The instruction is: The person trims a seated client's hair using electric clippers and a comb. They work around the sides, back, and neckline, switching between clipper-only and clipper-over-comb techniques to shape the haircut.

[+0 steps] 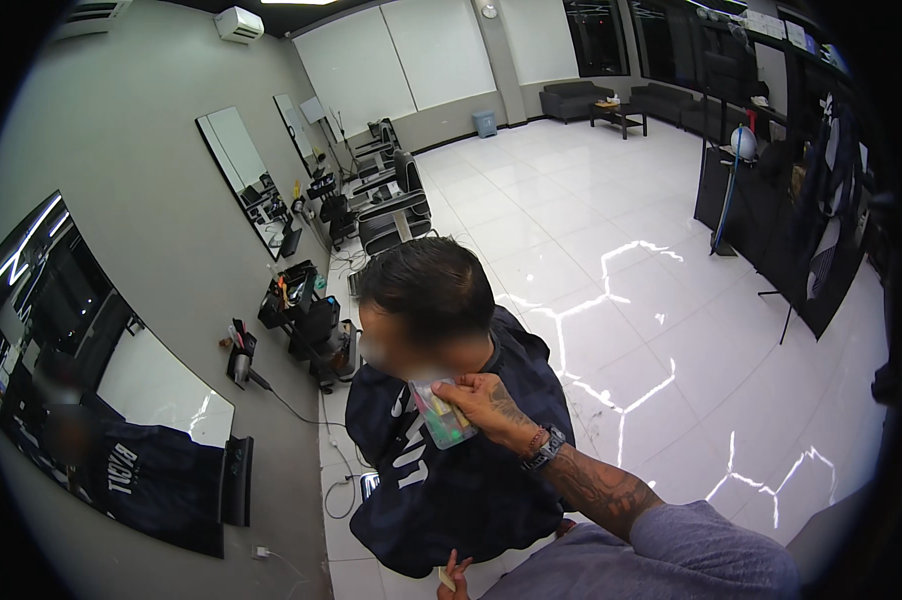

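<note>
My right hand [487, 405], with a watch on its wrist, pinches the upper edge of a clear plastic pouch or case [443, 424]. Several small coloured pieces, pink, yellow and green, show through it. It is held in front of a seated person [428, 300] with short dark hair, just below the chin. A dark barber's cape [466, 495] with white lettering covers that person's body. Low in the picture, my left hand [457, 581] is partly cut off by the frame edge. Its fingers hold a small pale flat piece [446, 577], too small to identify.
A wall mirror [158, 382] and a hair dryer in its holder [242, 364] are at left. Beyond them stands a black tool trolley [301, 300], with barber chairs [394, 210] farther back. Cables [334, 465] trail along the floor. A black partition [766, 247] stands at right.
</note>
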A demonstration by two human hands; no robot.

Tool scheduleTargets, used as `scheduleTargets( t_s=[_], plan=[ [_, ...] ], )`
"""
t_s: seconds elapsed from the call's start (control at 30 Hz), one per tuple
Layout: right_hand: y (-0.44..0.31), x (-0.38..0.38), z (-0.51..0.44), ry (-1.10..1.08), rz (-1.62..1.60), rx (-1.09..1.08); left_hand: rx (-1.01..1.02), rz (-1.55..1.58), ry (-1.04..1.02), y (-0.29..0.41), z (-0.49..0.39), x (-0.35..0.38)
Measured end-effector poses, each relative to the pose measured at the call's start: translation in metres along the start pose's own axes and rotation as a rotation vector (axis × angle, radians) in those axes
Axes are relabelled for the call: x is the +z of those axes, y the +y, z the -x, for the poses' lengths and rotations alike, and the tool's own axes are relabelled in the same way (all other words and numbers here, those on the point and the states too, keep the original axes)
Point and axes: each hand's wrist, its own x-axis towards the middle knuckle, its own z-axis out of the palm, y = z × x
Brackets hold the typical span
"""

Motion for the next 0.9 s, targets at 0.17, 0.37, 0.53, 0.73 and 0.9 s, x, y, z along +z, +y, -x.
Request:
scheduleTargets(
  t_s=[0.17,0.37,0.53,0.73,0.9],
  plan=[
    [0.004,-0.001,-0.001,0.026,0.104,0.045,0.002,-0.002,-0.004,0.000,-0.001,-0.001],
    [0.007,0.001,0.002,-0.001,0.074,-0.100,-0.002,0.001,-0.002,-0.001,0.001,0.000],
    [0.011,0.001,0.002,0.015,0.124,-0.004,-0.004,0.003,0.004,-0.001,0.001,0.000],
    [0.017,0.000,0.002,0.035,0.168,-0.055,-0.007,0.005,0.006,-0.002,0.004,0.000],
    [0.026,-0.001,0.001,0.015,0.083,-0.017,-0.007,0.007,0.011,-0.002,0.003,-0.002]
  ],
)
